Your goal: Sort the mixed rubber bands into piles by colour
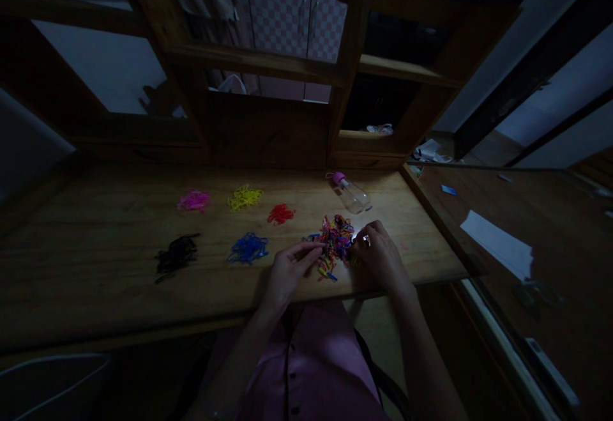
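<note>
A mixed heap of thin, multicoloured rubber bands [339, 237] lies on the wooden desk in front of me. My left hand [287, 273] reaches its left side, thumb and forefinger pinched together on what looks like a dark band. On the heap's right edge, my right hand [380, 253] has its fingers curled closed; what they hold is hidden. Left of the heap are single-colour piles: red bands [281, 214], blue bands [248, 248], yellow bands [244, 197], pink bands [194, 201] and black bands [177, 255].
A clear bottle with a pink cap [352, 194] lies on its side behind the heap. The wooden shelf unit [268, 130] rises at the desk's back. To the right, a lower brown surface holds white paper [498, 242] and a small blue packet [449, 190]. The light is dim.
</note>
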A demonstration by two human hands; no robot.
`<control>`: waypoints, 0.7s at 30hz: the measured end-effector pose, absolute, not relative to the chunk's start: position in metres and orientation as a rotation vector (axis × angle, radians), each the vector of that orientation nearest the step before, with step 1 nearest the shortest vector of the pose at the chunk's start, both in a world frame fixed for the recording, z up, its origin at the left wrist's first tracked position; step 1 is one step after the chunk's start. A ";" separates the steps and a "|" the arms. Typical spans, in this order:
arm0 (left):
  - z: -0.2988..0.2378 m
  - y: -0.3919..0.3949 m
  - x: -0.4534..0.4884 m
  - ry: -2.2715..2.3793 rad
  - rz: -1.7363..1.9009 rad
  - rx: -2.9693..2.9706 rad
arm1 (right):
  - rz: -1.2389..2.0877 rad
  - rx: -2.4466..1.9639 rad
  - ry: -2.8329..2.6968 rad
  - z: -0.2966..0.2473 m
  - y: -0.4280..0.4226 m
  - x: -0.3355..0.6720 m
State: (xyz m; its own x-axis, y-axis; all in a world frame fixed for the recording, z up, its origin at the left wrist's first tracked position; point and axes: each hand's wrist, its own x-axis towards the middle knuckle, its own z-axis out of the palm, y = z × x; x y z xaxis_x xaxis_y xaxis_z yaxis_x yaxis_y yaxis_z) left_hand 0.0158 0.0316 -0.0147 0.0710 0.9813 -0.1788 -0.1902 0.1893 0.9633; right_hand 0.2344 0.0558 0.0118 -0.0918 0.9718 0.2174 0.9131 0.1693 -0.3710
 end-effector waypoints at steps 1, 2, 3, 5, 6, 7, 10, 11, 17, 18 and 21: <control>-0.015 0.032 0.015 1.102 1.114 0.968 | 0.191 -1.773 -2.056 0.012 0.055 0.233; -0.015 0.032 0.015 1.091 1.110 0.984 | 0.184 -1.770 -2.065 0.013 0.055 0.232; -0.015 0.032 0.015 1.078 1.110 0.999 | 0.177 -1.776 -2.071 0.013 0.055 0.231; -0.013 0.032 0.015 1.062 1.115 1.017 | 0.165 -1.807 -2.083 0.014 0.057 0.228; -0.013 0.032 0.015 1.060 1.117 1.021 | 0.160 -1.827 -2.091 0.015 0.058 0.228; -0.012 0.032 0.015 1.061 1.117 1.022 | 0.158 -1.845 -2.101 0.015 0.060 0.227; -0.012 0.032 0.014 1.058 1.116 1.021 | 0.157 -1.889 -2.126 0.015 0.064 0.228; -0.012 0.032 0.014 1.054 1.116 1.021 | 0.159 -1.900 -2.126 0.015 0.065 0.228; -0.013 0.032 0.015 1.054 1.111 0.999 | 0.186 -1.842 -2.069 0.016 0.064 0.232; -0.012 0.032 0.015 1.055 1.110 0.996 | 0.188 -1.828 -2.068 0.016 0.063 0.232; -0.011 0.031 0.015 1.058 1.102 0.995 | 0.222 -1.796 -2.103 0.015 0.062 0.231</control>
State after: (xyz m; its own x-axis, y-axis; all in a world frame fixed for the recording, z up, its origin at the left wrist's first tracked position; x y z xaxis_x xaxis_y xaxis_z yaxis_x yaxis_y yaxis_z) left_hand 0.0149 0.0312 -0.0114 0.1222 0.9811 -0.1497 -0.1898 0.1712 0.9668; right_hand 0.2310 0.0624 0.0155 -0.1227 0.9774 0.1722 0.9200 0.1771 -0.3495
